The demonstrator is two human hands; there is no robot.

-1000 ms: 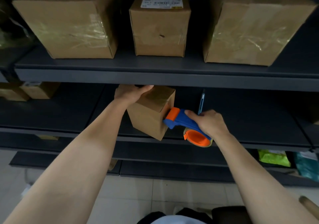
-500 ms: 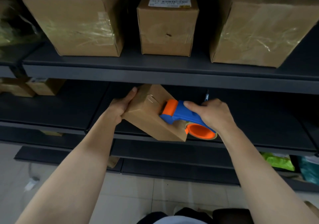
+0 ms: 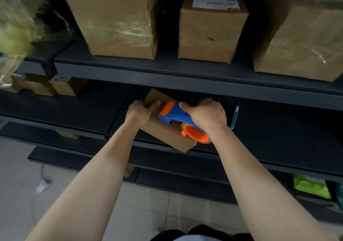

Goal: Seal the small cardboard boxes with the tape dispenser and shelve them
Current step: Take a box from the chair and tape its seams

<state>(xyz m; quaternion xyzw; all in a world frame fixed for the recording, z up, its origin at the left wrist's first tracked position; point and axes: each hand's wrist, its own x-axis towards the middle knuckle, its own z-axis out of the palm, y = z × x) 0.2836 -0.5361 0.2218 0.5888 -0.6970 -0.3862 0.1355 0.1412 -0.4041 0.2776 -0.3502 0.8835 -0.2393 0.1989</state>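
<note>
The small cardboard box (image 3: 163, 131) sits tilted at the front edge of the middle shelf (image 3: 74, 110), just below the frame's centre, its near corner jutting past the shelf lip toward 6 o'clock; the left hand (image 3: 139, 112) closes its grip on the box's far left corner, at 10 o'clock of the box, thumb lying across the top face; the right hand (image 3: 206, 115) is wrapped tight around the handle of the blue and orange tape dispenser (image 3: 178, 118), whose orange front end presses on the box top just beside the left thumb, while its orange roll hub hangs over the box's edge at 4 o'clock; a blue object (image 3: 234, 117), too dim to identify, stands at 3 o'clock of the right hand. On the upper shelf (image 3: 167, 68), toward 12 o'clock, three taped boxes stand in a row: a large box (image 3: 118, 19) at 11 o'clock, a labelled box (image 3: 211, 27) at 12 o'clock, another large box (image 3: 304, 36) at 1 o'clock; a green bag (image 3: 311, 187) lies low at 4 o'clock.
</note>
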